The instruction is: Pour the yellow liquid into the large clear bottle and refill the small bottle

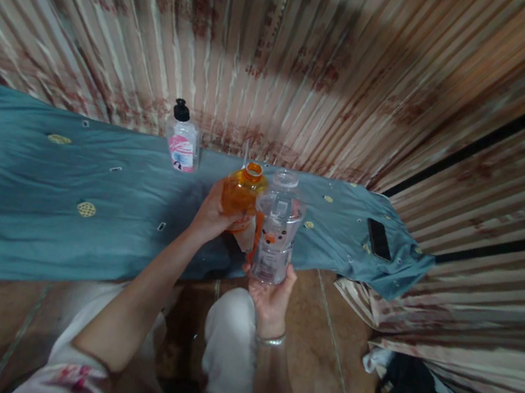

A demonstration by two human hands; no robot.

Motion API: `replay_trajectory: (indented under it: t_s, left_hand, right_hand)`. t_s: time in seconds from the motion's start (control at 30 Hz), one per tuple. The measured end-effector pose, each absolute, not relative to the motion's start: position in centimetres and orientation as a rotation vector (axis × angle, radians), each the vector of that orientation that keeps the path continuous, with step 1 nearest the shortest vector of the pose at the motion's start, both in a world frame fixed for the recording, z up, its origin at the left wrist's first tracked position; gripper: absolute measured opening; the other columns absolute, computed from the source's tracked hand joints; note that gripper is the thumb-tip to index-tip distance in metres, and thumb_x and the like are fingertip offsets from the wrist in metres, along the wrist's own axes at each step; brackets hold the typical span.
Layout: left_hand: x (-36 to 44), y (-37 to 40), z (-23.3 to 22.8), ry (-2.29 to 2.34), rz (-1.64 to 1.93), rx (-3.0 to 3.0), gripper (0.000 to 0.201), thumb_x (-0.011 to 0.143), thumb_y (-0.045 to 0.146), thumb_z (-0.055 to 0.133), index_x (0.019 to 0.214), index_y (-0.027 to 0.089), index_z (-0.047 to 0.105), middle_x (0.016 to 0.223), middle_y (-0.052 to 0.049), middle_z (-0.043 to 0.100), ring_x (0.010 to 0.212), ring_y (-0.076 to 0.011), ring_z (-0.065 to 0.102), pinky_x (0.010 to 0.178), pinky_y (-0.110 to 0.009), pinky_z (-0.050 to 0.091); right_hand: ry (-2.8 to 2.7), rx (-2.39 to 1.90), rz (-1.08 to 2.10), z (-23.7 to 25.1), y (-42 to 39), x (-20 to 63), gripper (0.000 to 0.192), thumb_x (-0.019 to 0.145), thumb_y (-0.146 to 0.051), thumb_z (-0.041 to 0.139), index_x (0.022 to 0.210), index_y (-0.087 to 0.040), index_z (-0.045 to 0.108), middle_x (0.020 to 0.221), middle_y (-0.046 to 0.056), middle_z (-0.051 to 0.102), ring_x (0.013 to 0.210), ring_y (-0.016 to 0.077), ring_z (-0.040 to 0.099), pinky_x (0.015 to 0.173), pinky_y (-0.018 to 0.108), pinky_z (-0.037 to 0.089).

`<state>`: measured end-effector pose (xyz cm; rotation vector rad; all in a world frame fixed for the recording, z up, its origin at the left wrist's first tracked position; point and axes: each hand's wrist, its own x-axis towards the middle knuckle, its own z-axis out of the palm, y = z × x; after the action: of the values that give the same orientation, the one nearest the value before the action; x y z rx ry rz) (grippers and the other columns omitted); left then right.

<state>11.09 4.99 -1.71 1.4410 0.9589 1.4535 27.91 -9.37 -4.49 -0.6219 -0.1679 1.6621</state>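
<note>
My left hand grips an orange bottle with its mouth open, tilted slightly toward the right. My right hand holds a clear plastic bottle from below, upright, touching the orange bottle's side. Both bottles are held above the front edge of a blue cloth. A silver bangle sits on my right wrist.
A small clear bottle with a black cap and pink label stands at the cloth's far edge. A dark phone lies on the cloth's right end. Striped curtains hang behind and to the right. Dark clothing lies on the tiled floor.
</note>
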Motion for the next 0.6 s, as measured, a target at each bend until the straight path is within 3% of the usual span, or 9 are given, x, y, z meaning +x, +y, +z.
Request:
replay_trajectory:
  t_s: [0.3,0.43,0.6]
  left_hand:
    - [11.01,4.64,-0.73,0.933,1.426,1.494,0.088,0.064,0.042,0.087,0.140,0.021,0.046,0.141,-0.012,0.062,0.131,-0.0306,0.060,0.113,-0.048,0.047]
    - [11.12,4.58,-0.73,0.860,1.445,1.485,0.079,0.066,0.041,0.086,0.134,0.022,0.051,0.140,-0.011,0.062,0.131,-0.0291,0.060,0.114,-0.046,0.046]
    - [11.32,4.41,-0.83,0.925,1.416,1.431,0.088,0.062,0.037,0.088,0.139,0.022,0.048,0.138,-0.011,0.064,0.128,-0.0299,0.063,0.113,-0.047,0.048]
  right_hand:
    - [-0.154,-0.649,1.650,-3.98,-9.31,27.54,0.064,0.061,-0.058,0.087,0.111,-0.020,0.073,0.096,0.012,0.081,0.073,0.0218,0.074,0.040,0.015,0.041]
    - [-0.157,-0.661,1.659,-3.80,-9.39,27.52,0.062,0.063,-0.057,0.085,0.110,-0.019,0.073,0.095,0.012,0.081,0.074,0.0222,0.074,0.041,0.015,0.042]
    - [-0.143,-0.673,1.635,-3.59,-9.54,27.37,0.055,0.072,-0.054,0.077,0.114,-0.020,0.071,0.097,0.012,0.080,0.076,0.0220,0.073,0.040,0.016,0.043]
